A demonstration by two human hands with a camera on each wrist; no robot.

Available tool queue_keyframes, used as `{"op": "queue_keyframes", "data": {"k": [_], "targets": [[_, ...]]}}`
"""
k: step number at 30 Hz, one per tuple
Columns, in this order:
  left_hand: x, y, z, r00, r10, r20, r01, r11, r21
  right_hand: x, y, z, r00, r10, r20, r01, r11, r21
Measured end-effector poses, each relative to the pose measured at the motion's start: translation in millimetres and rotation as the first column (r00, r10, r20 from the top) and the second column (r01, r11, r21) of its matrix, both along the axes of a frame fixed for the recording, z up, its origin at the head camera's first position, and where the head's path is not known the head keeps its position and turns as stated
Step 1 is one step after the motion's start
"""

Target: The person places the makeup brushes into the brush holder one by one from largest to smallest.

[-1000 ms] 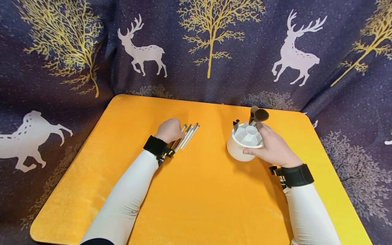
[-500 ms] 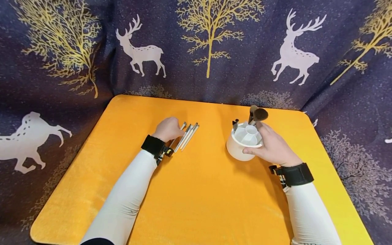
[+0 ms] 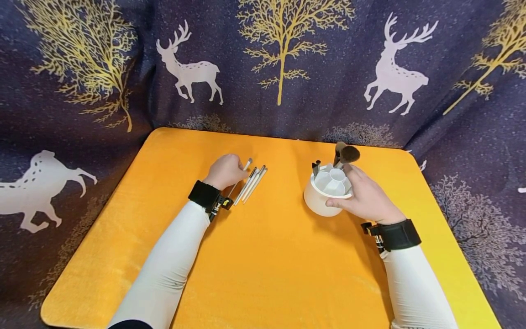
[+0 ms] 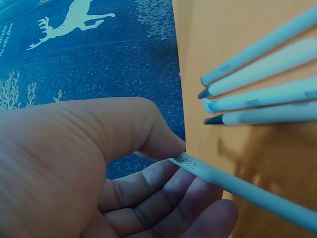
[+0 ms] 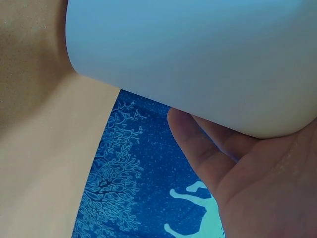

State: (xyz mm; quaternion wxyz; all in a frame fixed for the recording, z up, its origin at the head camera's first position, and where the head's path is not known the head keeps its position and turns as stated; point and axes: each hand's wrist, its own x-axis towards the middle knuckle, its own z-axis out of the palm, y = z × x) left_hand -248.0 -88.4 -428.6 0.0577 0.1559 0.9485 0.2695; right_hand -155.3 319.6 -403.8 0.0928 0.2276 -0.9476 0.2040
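Between thumb and fingers, my left hand pinches a slim white makeup brush; its pale tip shows past the fingers in the head view. Just right of that hand, several similar makeup brushes lie side by side on the orange table. My right hand grips the rim and side of a round white brush holder with divided compartments. Standing in the holder are large fluffy brushes at the back and small dark-tipped brushes at the left. In the right wrist view, the smooth holder wall fills the top.
A dark blue curtain printed with deer and trees hangs behind the table and along its sides. The table's far edge lies a short way beyond the brushes and the holder.
My left hand has shifted slightly up and left, drawing the pinched makeup brush away from the others on the table. The right hand and holder have stayed put.
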Motion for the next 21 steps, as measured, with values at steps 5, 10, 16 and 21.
{"op": "queue_keyframes", "data": {"k": [5, 10, 16, 21], "targets": [[2.5, 2.1, 4.4, 0.999, -0.002, -0.046, 0.003, 1.0, 0.016, 0.0, 0.5, -0.5, 1.0, 0.0, -0.003, 0.0, 1.0, 0.007], [3.7, 4.5, 5.8, 0.996, -0.006, -0.089, 0.009, 0.999, 0.04, 0.6, 0.5, 0.0, 1.0, 0.001, 0.004, -0.001, 1.0, 0.002], [4.8, 6.7, 7.2, 0.994, 0.017, -0.106, -0.009, 0.997, 0.073, 1.2, 0.5, 0.2, 1.0, -0.001, 0.011, 0.001, 1.0, -0.002], [5.6, 9.6, 9.3, 0.991, 0.038, -0.127, -0.025, 0.994, 0.106, 0.3, 0.6, -0.8, 1.0, 0.002, 0.005, -0.002, 1.0, -0.005]]}}
